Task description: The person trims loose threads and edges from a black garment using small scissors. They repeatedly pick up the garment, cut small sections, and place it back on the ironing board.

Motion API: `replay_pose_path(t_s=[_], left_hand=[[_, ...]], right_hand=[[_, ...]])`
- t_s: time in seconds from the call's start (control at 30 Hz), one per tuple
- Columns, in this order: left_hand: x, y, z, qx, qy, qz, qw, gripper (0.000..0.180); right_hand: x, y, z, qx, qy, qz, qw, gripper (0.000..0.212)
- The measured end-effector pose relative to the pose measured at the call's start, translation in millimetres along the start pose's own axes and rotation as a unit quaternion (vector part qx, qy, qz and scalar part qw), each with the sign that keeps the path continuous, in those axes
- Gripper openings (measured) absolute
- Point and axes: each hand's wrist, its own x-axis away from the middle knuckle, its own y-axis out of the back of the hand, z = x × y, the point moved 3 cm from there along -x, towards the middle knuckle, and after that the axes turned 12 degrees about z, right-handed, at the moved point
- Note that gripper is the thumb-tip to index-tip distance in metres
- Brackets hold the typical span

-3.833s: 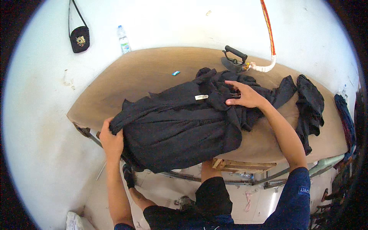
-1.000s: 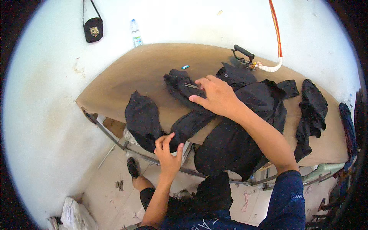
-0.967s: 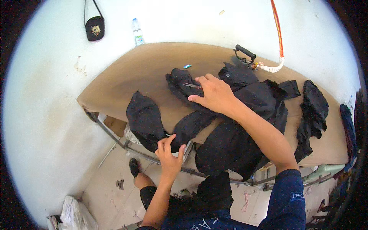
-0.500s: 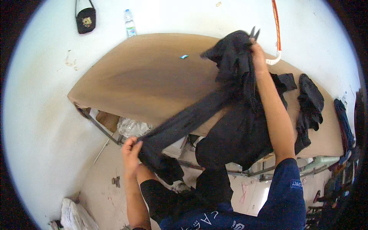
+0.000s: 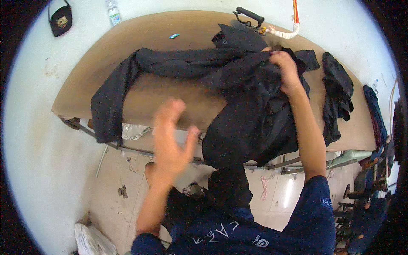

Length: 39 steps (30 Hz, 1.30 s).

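Note:
A black long-sleeved garment (image 5: 250, 110) lies rumpled over the right half of a brown padded table (image 5: 80, 85). One sleeve (image 5: 170, 61) runs left across the cloth, bends, and drops past the front edge. My right hand (image 5: 285, 68) is closed on the bunched fabric near the upper end of the garment. Blurred by motion, my left hand (image 5: 172, 140) hovers empty by the table's front edge, its thumb apart from the fingers. Just beyond the garment rests an iron (image 5: 250, 16) with a black handle, partly hidden by cloth.
Another dark garment (image 5: 338, 89) lies on the table's right end. A white-wrapped hose (image 5: 282, 34) rises behind the iron. A small blue-green packet (image 5: 174, 36) lies farther back. A bottle (image 5: 114, 13) and a black pouch (image 5: 60, 20) are at the back left. White plastic sacks (image 5: 91, 238) lie below.
My left hand has let go of the sleeve, which now lies spread leftward on the table. My right hand has lowered the garment onto the cloth. The whole view has shifted, bringing the iron into sight.

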Motion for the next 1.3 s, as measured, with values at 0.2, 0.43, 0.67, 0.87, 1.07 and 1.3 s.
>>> replay_pose_path(t_s=[0.2,0.43,0.67,0.87,1.07,1.3], left_hand=[[84.0,-132.3,-24.8,0.21,0.193,-0.049,0.957,0.047],[58.3,-98.0,-18.3,0.302,0.003,0.515,0.802,0.018],[-115.9,-17.1,8.6,0.264,0.066,0.152,0.95,0.013],[-190.2,-82.5,46.6,-0.024,0.004,0.049,0.999,0.043],[-228.7,-30.9,73.2,0.224,0.201,-0.061,0.952,0.032],[-132.2,-6.0,16.1,0.038,0.097,-0.08,0.991,0.081]], right_hand=[[24.2,66.6,6.0,-0.319,0.127,-0.136,0.929,0.021],[26.2,130.8,-23.6,-0.174,0.202,-0.211,0.94,0.036],[27.4,109.2,-32.0,-0.04,0.243,-0.171,0.954,0.046],[16.2,24.6,19.6,-0.144,0.023,0.025,0.989,0.032],[18.6,32.5,5.0,0.161,0.035,-0.07,0.984,0.025],[40.9,-20.5,38.8,-0.055,0.104,-0.185,0.976,0.02]])
